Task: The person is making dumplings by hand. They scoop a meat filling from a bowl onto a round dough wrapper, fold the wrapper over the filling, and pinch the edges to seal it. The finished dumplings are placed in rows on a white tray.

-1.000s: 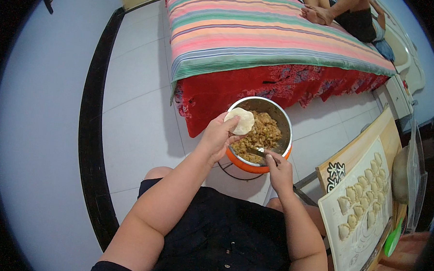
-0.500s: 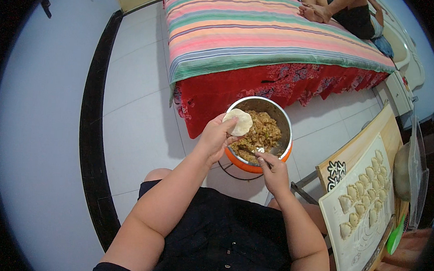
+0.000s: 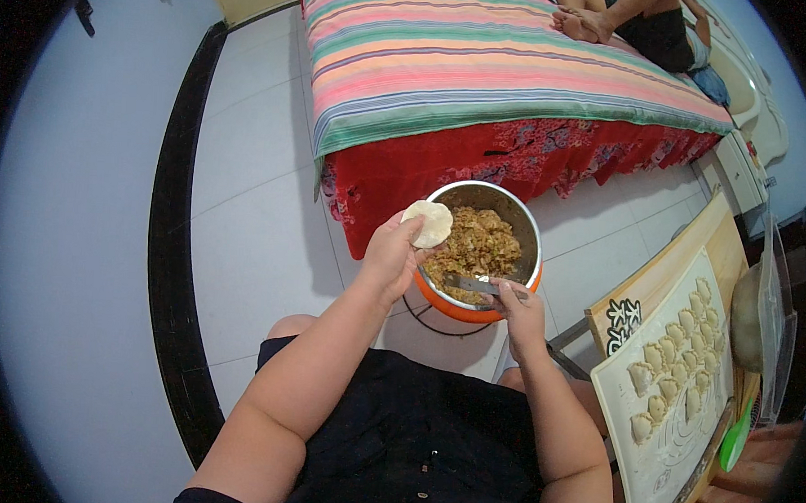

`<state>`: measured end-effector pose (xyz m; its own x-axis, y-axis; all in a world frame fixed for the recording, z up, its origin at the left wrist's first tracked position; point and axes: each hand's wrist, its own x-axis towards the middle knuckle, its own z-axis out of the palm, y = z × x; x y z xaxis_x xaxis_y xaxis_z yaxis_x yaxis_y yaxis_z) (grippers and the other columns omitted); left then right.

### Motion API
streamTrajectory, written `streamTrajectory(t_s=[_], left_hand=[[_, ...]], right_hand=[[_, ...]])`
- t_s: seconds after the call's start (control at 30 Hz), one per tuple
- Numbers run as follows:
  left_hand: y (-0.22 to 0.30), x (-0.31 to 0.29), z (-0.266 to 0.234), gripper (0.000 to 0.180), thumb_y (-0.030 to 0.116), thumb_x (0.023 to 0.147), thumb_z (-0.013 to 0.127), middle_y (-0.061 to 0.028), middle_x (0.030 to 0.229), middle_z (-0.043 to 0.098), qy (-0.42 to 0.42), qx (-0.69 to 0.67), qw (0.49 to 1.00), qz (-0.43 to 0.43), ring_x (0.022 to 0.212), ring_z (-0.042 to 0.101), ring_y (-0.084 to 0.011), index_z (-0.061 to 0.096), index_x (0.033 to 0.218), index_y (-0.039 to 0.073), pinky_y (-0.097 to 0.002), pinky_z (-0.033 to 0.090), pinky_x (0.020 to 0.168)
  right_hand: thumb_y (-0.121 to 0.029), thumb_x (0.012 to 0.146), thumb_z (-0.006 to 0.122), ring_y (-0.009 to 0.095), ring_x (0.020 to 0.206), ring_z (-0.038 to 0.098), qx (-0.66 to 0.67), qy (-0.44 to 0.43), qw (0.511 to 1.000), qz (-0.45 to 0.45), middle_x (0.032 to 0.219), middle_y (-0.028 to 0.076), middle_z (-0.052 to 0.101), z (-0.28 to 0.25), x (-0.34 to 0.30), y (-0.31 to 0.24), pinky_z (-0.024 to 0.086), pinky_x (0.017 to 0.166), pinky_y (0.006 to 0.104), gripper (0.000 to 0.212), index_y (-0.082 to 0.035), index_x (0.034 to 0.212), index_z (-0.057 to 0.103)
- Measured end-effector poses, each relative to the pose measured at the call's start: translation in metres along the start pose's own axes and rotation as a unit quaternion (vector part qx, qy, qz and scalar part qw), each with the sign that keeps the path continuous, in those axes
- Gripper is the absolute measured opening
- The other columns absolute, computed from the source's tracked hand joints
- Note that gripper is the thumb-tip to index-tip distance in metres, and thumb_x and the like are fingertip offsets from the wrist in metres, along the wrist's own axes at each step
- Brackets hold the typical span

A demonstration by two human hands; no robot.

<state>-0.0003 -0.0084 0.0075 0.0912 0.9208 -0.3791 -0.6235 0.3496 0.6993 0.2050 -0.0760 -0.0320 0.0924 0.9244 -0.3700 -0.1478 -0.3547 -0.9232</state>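
My left hand [image 3: 391,258] pinches a round, pale dumpling wrapper [image 3: 429,225] at the left rim of a metal pot [image 3: 532,223] with an orange outside. Chopped, brownish filling [image 3: 484,242] fills much of the pot. On the pot's near right side, my right hand [image 3: 521,320] is closed round a flat metal utensil [image 3: 472,283], a narrow strip whose far end lies over the filling. Whether it is a knife or a spoon cannot be made out. Nothing lies on the wrapper that I can see.
To the right, a white mat [image 3: 632,459] on a wooden board [image 3: 621,297] bears several folded dumplings [image 3: 673,353]. A green spoon [image 3: 735,443] lies by its edge. Beyond the pot stands a bed [image 3: 483,66] with a striped cover, where a person's bare legs [image 3: 611,22] rest.
The wrapper in my left hand has shifted slightly left and toward me. My right hand has moved a little right, and the metal utensil now lies flatter, showing more of its length.
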Motion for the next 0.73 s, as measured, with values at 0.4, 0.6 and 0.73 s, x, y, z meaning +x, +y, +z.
streamTrajectory(t_s=[0.4, 0.6, 0.73], left_hand=[[0.002, 0.006, -0.01, 0.034, 0.009, 0.095, 0.035, -0.021, 0.121, 0.05, 0.027, -0.056, 0.998, 0.028, 0.108, 0.055, -0.0301, 0.04, 0.124, -0.006, -0.0412, 0.05, 0.09], [0.007, 0.009, -0.016, 0.035, 0.011, 0.095, 0.035, -0.0211, 0.124, 0.048, 0.051, -0.086, 0.995, 0.027, 0.112, 0.053, -0.0302, 0.038, 0.126, -0.005, -0.0407, 0.048, 0.093], [0.001, 0.016, -0.023, 0.039, 0.016, 0.096, 0.04, -0.0189, 0.131, 0.043, 0.049, -0.072, 0.996, 0.021, 0.116, 0.05, -0.0315, 0.035, 0.13, -0.001, -0.0424, 0.047, 0.094]], right_hand=[[-0.009, 0.093, 0.046, 0.028, 0.094, 0.059, 0.211, 0.009, 0.972, 0.101, 0.104, 0.023, 0.054, 0.006, 0.017, -0.004, 0.055, 0.08, 0.0281, 0.028, 0.016, 0.106, 0.049], [-0.006, 0.092, 0.045, 0.03, 0.095, 0.06, 0.299, 0.019, 0.946, 0.122, 0.105, 0.026, 0.052, 0.002, 0.031, 0.003, 0.056, 0.08, 0.026, 0.028, 0.017, 0.107, 0.047], [-0.004, 0.088, 0.05, 0.033, 0.104, 0.057, 0.339, 0.018, 0.935, 0.105, 0.113, 0.029, 0.045, -0.007, 0.035, -0.003, 0.056, 0.077, 0.0225, 0.035, 0.017, 0.115, 0.041]])
